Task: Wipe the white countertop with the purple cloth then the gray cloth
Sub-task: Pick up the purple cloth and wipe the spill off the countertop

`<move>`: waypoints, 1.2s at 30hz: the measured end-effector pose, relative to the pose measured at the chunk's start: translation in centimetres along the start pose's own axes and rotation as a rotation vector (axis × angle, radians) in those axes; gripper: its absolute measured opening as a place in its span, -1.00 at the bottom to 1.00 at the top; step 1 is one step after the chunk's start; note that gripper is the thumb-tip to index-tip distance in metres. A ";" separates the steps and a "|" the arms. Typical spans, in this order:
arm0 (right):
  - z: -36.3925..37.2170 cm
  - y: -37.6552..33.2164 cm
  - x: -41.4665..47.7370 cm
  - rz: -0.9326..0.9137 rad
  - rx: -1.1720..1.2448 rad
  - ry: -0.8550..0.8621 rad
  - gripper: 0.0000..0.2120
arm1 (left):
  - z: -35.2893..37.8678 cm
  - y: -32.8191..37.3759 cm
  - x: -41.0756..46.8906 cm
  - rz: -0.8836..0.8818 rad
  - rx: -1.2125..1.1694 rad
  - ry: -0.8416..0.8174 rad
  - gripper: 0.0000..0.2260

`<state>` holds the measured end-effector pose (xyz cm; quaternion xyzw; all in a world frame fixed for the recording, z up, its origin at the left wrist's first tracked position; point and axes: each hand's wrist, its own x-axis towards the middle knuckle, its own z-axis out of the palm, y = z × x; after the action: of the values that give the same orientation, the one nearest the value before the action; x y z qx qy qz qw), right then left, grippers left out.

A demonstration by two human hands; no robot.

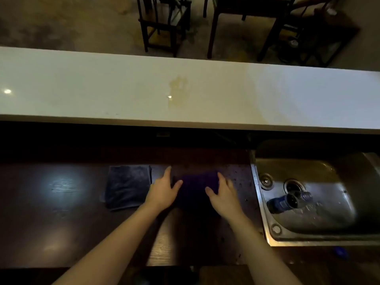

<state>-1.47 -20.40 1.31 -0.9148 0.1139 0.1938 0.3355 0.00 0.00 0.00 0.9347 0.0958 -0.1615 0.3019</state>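
Hands (pixel 162 190) (pixel 225 194) on purple cloth (pixel 196 188) (seemingly flat)

**Sink, dark wood and chairs**

A steel sink (pixel 316 194) fills the lower right of the frame, with a blue-and-dark object (pixel 287 201) lying near its drain (pixel 294 187). A dark wooden table (pixel 61 202) spreads across the lower left, glossy with reflected light. Dark wooden chairs (pixel 164 23) stand on the floor (pixel 61 23) along the top.
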 end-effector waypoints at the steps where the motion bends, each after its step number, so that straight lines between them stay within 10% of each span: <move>1: 0.3 0.4 0.3 0.043 0.033 -0.011 -0.28 | 0.5 0.1 0.1 -0.022 -0.007 -0.027 -0.32; 22: 2.1 1.0 3.2 0.437 0.822 -0.148 -0.85 | 4.3 0.2 2.3 -0.273 -0.437 -0.145 -0.82; 36: -0.5 -5.1 1.2 0.067 1.089 -0.159 -0.80 | -3.4 0.3 1.5 -0.006 -0.569 0.017 -0.80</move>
<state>1.50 -17.00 4.07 -0.5876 0.2010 0.1860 0.7614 2.29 1.90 2.20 0.8133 0.1428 -0.1212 0.5508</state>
